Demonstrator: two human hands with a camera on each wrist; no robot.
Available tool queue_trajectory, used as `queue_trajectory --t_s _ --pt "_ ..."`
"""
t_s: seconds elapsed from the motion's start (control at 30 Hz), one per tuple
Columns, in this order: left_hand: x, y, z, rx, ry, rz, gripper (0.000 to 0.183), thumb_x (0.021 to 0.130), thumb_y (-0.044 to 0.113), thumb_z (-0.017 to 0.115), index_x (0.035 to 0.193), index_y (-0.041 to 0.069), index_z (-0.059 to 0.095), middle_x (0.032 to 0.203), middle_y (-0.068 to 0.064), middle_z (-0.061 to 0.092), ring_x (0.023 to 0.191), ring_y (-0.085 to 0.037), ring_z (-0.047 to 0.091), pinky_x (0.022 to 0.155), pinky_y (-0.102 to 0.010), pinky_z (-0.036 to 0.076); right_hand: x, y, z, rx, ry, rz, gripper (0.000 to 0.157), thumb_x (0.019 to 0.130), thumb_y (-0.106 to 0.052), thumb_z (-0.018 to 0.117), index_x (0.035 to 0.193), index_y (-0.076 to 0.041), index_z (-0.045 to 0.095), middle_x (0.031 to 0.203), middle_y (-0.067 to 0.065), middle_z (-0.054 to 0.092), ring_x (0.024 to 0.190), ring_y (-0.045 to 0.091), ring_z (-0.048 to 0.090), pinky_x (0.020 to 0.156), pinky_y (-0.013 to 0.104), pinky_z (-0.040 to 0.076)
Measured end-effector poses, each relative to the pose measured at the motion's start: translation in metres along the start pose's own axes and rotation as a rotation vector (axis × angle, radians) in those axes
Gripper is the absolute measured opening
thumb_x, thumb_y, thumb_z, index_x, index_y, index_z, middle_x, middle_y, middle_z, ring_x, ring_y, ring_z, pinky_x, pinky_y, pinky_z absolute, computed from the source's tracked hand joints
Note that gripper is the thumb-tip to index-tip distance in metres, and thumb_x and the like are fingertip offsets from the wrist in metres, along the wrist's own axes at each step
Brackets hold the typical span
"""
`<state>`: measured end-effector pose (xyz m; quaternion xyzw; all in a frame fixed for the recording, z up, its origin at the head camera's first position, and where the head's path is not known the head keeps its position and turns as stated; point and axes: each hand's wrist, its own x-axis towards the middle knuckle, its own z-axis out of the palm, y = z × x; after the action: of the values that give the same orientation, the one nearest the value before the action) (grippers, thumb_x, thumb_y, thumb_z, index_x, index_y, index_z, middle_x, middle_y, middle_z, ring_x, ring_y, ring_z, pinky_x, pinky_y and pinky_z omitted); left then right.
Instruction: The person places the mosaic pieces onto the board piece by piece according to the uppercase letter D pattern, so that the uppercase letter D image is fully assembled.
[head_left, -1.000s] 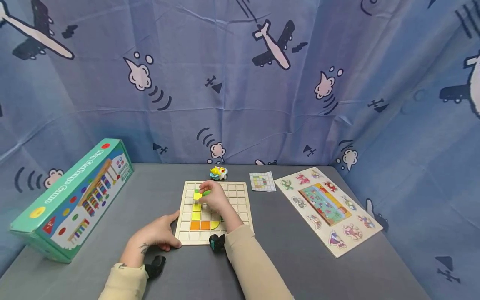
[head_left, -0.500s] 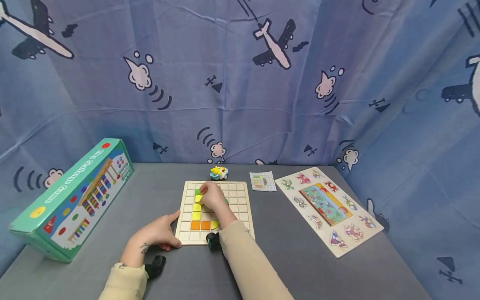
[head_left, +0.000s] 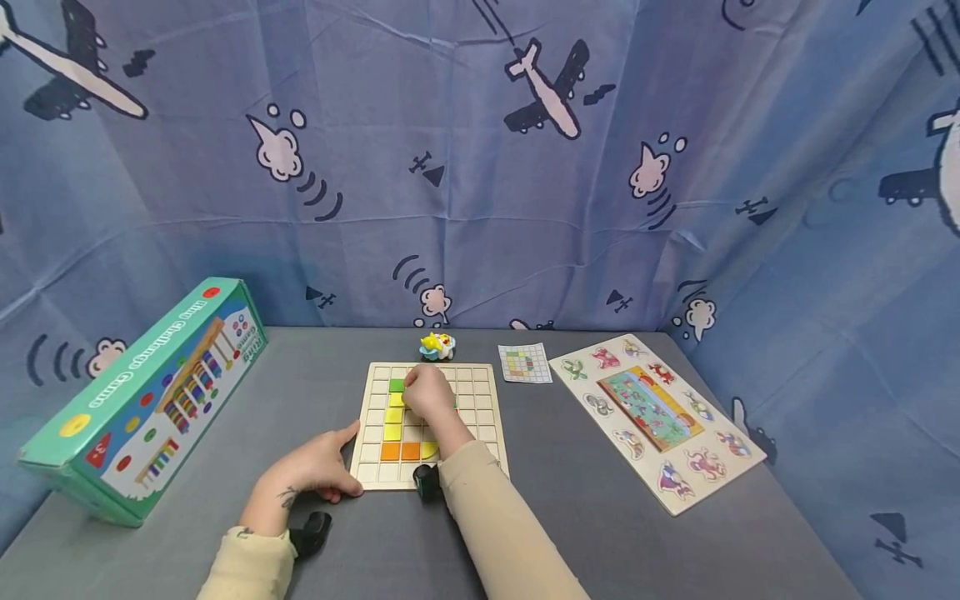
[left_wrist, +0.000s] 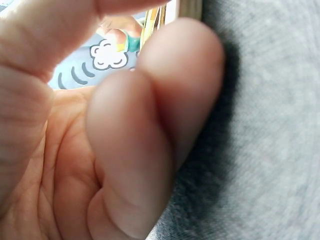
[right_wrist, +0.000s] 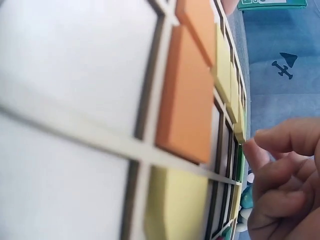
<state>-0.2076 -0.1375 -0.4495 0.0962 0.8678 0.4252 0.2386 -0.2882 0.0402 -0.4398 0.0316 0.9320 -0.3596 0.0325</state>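
A wooden grid board lies flat on the grey table. My left hand rests at its left edge and near corner, thumb and index finger spread apart. In the left wrist view, blurred fingertips stand close to the board's edge. My right hand is over the board's upper middle, beside a green tile and a yellow tile. The right wrist view shows its index fingertip close to the far tiles and the other fingers curled. I cannot tell if it holds a tile. Orange tiles lie in a lower row.
A small pattern card and a wooden picture puzzle lie to the right. Behind the board stands a small colourful toy. A long green game box is on the left, and a blue patterned curtain hangs behind.
The top yellow tile, tilted at the right fingers a second ago, now lies flat in the column below the green tile. My right fingers have drawn together; my left hand has not moved.
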Motion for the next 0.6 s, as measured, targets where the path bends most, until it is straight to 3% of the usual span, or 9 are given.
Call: queue_trajectory --t_s 0.23,0.4,0.47,0.53,0.6 --pt "0.000 0.000 0.001 0.008 0.006 -0.007 0.104 0.061 0.003 0.079 0.146 -0.003 0.020 0.049 -0.004 0.051 0.037 -0.013 0.046 0.042 -0.031 0.046 -0.002 0.003 -0.004 0.104 -0.056 -0.004 0.015 0.078 0.001 0.058 0.087 -0.010 0.065 0.083 0.002 0.058 0.070 0.017 0.050 0.055 0.025 0.039" --pt "0.001 0.000 0.002 0.000 0.003 -0.012 0.104 0.061 0.003 0.079 0.146 -0.003 0.019 0.049 -0.004 0.051 0.037 -0.013 0.046 0.042 -0.030 0.046 -0.010 0.020 -0.034 0.244 -0.002 -0.028 0.020 0.079 0.001 0.056 0.095 -0.003 0.066 0.091 0.009 0.061 0.078 0.019 0.053 0.064 0.029 0.045" --pt "0.001 0.000 0.001 -0.006 0.004 -0.013 0.105 0.061 0.002 0.079 0.146 -0.002 0.019 0.049 -0.004 0.050 0.038 -0.013 0.046 0.042 -0.030 0.046 -0.018 0.031 -0.053 0.214 0.028 -0.021 0.020 0.080 -0.002 0.057 0.098 -0.002 0.066 0.094 0.011 0.062 0.080 0.022 0.055 0.068 0.033 0.046" --pt "0.001 0.000 0.001 -0.010 0.007 -0.017 0.105 0.061 0.002 0.079 0.147 -0.002 0.019 0.049 -0.004 0.050 0.038 -0.013 0.046 0.042 -0.029 0.046 -0.030 0.045 -0.071 0.097 0.060 0.017 0.017 0.080 -0.009 0.060 0.096 -0.006 0.066 0.093 0.009 0.062 0.078 0.021 0.055 0.065 0.035 0.044" --pt "0.000 0.000 0.000 -0.015 0.012 -0.025 0.105 0.060 0.002 0.079 0.147 -0.001 0.019 0.049 -0.004 0.050 0.037 -0.013 0.046 0.042 -0.029 0.046 -0.040 0.059 -0.083 -0.034 0.071 0.078 0.008 0.080 -0.015 0.063 0.081 -0.008 0.063 0.077 0.005 0.058 0.066 0.018 0.051 0.056 0.032 0.039"
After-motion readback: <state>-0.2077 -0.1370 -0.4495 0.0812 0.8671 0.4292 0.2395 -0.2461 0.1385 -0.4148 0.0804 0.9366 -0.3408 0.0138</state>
